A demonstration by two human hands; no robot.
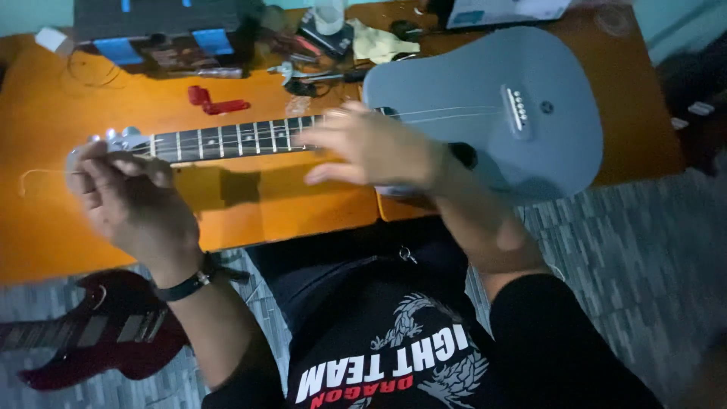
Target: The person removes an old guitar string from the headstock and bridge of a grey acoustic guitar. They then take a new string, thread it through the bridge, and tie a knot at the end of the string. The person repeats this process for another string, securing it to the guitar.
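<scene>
A grey-blue acoustic guitar [492,113] lies flat on an orange table [53,113], body to the right, neck [227,140] running left. My left hand [125,201] is curled over the headstock at the left end, fingers closed around its tuners. A thin string end sticks out to the left of it. My right hand [371,148] hovers over the place where the neck meets the body, fingers spread and blurred, holding nothing that I can see. A dark wristband sits on my left wrist.
A red string winder [216,102] lies behind the neck. Tools, a cloth [382,42] and boxes crowd the table's back edge. A dark red electric guitar [98,329] lies on the grey floor at lower left.
</scene>
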